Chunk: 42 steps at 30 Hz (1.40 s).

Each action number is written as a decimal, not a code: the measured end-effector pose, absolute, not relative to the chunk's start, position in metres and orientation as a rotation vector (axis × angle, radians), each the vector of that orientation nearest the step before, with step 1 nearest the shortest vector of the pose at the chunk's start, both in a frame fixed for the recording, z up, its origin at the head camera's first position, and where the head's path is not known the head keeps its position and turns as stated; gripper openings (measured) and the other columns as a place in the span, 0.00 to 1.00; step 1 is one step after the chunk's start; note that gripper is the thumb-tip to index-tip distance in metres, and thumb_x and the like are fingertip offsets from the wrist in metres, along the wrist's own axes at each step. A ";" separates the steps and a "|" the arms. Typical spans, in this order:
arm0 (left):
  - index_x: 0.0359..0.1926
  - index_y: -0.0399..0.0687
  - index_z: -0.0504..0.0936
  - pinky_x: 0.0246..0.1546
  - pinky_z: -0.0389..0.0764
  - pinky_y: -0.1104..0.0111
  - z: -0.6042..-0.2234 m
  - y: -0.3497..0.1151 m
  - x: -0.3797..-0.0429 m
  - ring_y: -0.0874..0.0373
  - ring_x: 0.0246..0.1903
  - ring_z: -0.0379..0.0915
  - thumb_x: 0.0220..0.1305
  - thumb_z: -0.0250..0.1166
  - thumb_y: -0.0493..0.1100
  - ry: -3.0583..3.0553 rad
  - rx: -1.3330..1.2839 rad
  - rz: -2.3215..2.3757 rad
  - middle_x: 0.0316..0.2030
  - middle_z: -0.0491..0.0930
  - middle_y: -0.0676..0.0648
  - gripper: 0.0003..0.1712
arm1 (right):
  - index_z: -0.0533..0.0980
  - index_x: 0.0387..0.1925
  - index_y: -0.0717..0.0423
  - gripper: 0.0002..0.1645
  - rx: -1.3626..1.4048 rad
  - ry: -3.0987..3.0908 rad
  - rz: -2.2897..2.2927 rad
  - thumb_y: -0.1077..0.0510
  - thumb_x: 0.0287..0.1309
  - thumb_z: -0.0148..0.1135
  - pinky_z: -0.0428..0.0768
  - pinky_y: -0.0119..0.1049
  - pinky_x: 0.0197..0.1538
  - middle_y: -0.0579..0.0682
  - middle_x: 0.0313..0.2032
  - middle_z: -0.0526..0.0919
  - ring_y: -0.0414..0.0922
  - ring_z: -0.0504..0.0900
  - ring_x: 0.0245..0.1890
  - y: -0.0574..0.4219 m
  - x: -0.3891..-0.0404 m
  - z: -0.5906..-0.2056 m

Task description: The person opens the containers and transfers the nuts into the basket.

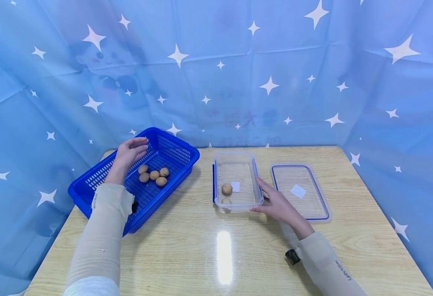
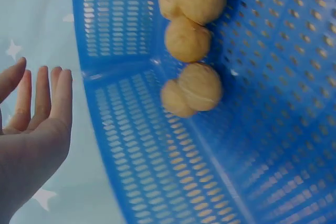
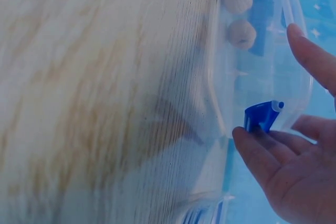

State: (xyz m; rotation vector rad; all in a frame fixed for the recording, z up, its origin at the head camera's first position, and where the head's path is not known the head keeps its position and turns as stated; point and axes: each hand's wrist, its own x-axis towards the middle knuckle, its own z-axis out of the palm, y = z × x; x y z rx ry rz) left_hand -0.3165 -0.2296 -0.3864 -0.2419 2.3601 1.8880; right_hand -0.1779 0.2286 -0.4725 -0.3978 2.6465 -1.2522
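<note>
My left hand (image 1: 129, 152) is raised over the blue plastic basket (image 1: 177, 195), fingers loosely bent, holding nothing. The left wrist view has this hand (image 2: 39, 119) beside the basket's rim. Several walnuts (image 1: 154, 175) lie clustered on the basket floor. At the middle of the table stands a clear plastic container (image 1: 235, 204) without its lid. Two walnuts (image 3: 241, 34) are inside, towards its front left. My right hand (image 1: 275, 202) holds the container's front right corner, thumb at the front wall and fingers along the side, near a blue latch (image 3: 261, 115).
The container's clear lid (image 1: 300, 192), edged with a blue seal, lies flat to the right of the container. Under everything is a wood-grain table (image 1: 179, 250). A blue curtain with white stars (image 1: 220, 82) hangs behind and at both sides.
</note>
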 end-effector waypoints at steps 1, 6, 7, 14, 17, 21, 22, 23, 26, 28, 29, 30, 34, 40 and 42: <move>0.73 0.46 0.64 0.71 0.69 0.62 -0.384 -0.226 -0.316 0.50 0.71 0.63 0.76 0.53 0.42 2.370 -0.230 1.884 0.74 0.62 0.43 0.28 | 0.44 0.79 0.54 0.62 -0.397 2.647 -1.251 0.50 0.55 0.74 0.71 0.56 0.68 0.63 0.78 0.44 0.66 0.55 0.75 0.228 -0.178 -0.473; 0.71 0.46 0.67 0.69 0.71 0.64 -0.369 -0.210 -0.316 0.51 0.71 0.64 0.74 0.57 0.44 2.373 -0.155 1.901 0.73 0.64 0.44 0.27 | 0.43 0.79 0.54 0.62 -0.387 2.642 -1.259 0.50 0.55 0.74 0.70 0.57 0.68 0.64 0.78 0.44 0.66 0.54 0.75 0.228 -0.178 -0.472; 0.70 0.46 0.67 0.69 0.71 0.64 -0.366 -0.206 -0.315 0.52 0.71 0.64 0.74 0.57 0.44 2.375 -0.135 1.900 0.73 0.64 0.45 0.27 | 0.43 0.79 0.54 0.62 -0.389 2.643 -1.258 0.51 0.55 0.73 0.70 0.57 0.68 0.64 0.78 0.44 0.66 0.54 0.75 0.228 -0.178 -0.472; 0.71 0.45 0.66 0.71 0.69 0.60 -0.346 -0.182 -0.312 0.48 0.72 0.62 0.73 0.58 0.43 2.363 0.017 1.919 0.73 0.63 0.43 0.28 | 0.43 0.79 0.55 0.63 -0.381 2.648 -1.248 0.50 0.56 0.73 0.70 0.57 0.68 0.64 0.78 0.44 0.66 0.54 0.75 0.228 -0.178 -0.472; 0.71 0.43 0.66 0.71 0.69 0.59 -0.339 -0.170 -0.310 0.47 0.71 0.63 0.73 0.58 0.41 2.331 0.074 1.950 0.73 0.64 0.41 0.28 | 0.43 0.79 0.55 0.62 -0.384 2.646 -1.250 0.50 0.56 0.73 0.71 0.56 0.68 0.65 0.78 0.44 0.66 0.54 0.75 0.229 -0.178 -0.473; 0.70 0.43 0.67 0.71 0.70 0.59 -0.335 -0.154 -0.308 0.48 0.70 0.65 0.73 0.58 0.41 2.309 0.113 1.964 0.72 0.65 0.42 0.27 | 0.42 0.79 0.56 0.63 -0.393 2.642 -1.258 0.50 0.56 0.73 0.71 0.56 0.68 0.65 0.78 0.44 0.66 0.53 0.75 0.229 -0.179 -0.473; 0.69 0.44 0.68 0.70 0.70 0.60 -0.335 -0.151 -0.309 0.49 0.70 0.66 0.73 0.58 0.41 2.309 0.123 1.966 0.72 0.65 0.43 0.26 | 0.42 0.79 0.55 0.63 -0.392 2.640 -1.261 0.50 0.56 0.73 0.71 0.56 0.68 0.65 0.78 0.43 0.66 0.53 0.75 0.229 -0.179 -0.473; 0.69 0.44 0.68 0.70 0.71 0.59 -0.335 -0.146 -0.308 0.49 0.69 0.67 0.73 0.58 0.41 2.307 0.133 1.966 0.71 0.66 0.43 0.26 | 0.42 0.79 0.56 0.62 -0.400 2.644 -1.258 0.50 0.56 0.73 0.71 0.56 0.68 0.65 0.78 0.43 0.66 0.53 0.75 0.229 -0.179 -0.473; 0.68 0.44 0.69 0.70 0.71 0.59 -0.335 -0.135 -0.307 0.49 0.69 0.67 0.73 0.59 0.42 2.289 0.163 1.957 0.71 0.66 0.44 0.26 | 0.42 0.79 0.54 0.63 -0.392 2.647 -1.253 0.50 0.56 0.73 0.70 0.57 0.68 0.64 0.78 0.44 0.66 0.53 0.75 0.229 -0.179 -0.474; 0.68 0.44 0.69 0.70 0.71 0.59 -0.335 -0.127 -0.307 0.50 0.69 0.67 0.72 0.60 0.42 2.278 0.179 1.957 0.71 0.66 0.44 0.25 | 0.42 0.79 0.54 0.63 -0.392 2.647 -1.252 0.49 0.56 0.73 0.70 0.57 0.68 0.64 0.78 0.43 0.66 0.53 0.75 0.229 -0.179 -0.474; 0.68 0.45 0.70 0.70 0.71 0.59 -0.336 -0.124 -0.306 0.50 0.69 0.67 0.72 0.60 0.42 2.271 0.185 1.957 0.71 0.67 0.45 0.25 | 0.42 0.79 0.55 0.62 -0.397 2.650 -1.248 0.49 0.56 0.73 0.70 0.57 0.68 0.65 0.78 0.43 0.66 0.53 0.75 0.229 -0.179 -0.475; 0.68 0.44 0.70 0.70 0.71 0.59 -0.337 -0.120 -0.305 0.50 0.69 0.67 0.72 0.60 0.42 2.264 0.195 1.957 0.71 0.67 0.44 0.25 | 0.42 0.79 0.55 0.62 -0.391 2.650 -1.250 0.49 0.56 0.73 0.70 0.57 0.68 0.65 0.78 0.43 0.66 0.53 0.75 0.229 -0.179 -0.475; 0.67 0.45 0.70 0.70 0.71 0.59 -0.341 -0.106 -0.302 0.50 0.68 0.68 0.72 0.60 0.42 2.263 0.226 1.943 0.70 0.69 0.44 0.25 | 0.43 0.79 0.57 0.61 -0.404 2.650 -1.256 0.49 0.57 0.72 0.70 0.57 0.68 0.67 0.78 0.44 0.67 0.53 0.74 0.229 -0.178 -0.474; 0.66 0.45 0.72 0.70 0.71 0.55 -0.355 -0.088 -0.297 0.49 0.68 0.68 0.72 0.60 0.43 2.290 0.302 1.894 0.69 0.70 0.44 0.24 | 0.43 0.79 0.57 0.61 -0.409 2.658 -1.245 0.49 0.57 0.72 0.71 0.56 0.68 0.67 0.78 0.45 0.67 0.54 0.74 0.228 -0.177 -0.472; 0.65 0.45 0.73 0.69 0.71 0.54 -0.360 -0.082 -0.296 0.49 0.68 0.68 0.72 0.61 0.43 2.297 0.320 1.877 0.68 0.70 0.44 0.23 | 0.43 0.79 0.56 0.61 -0.407 2.661 -1.243 0.49 0.57 0.72 0.71 0.56 0.68 0.66 0.78 0.44 0.67 0.54 0.74 0.228 -0.177 -0.472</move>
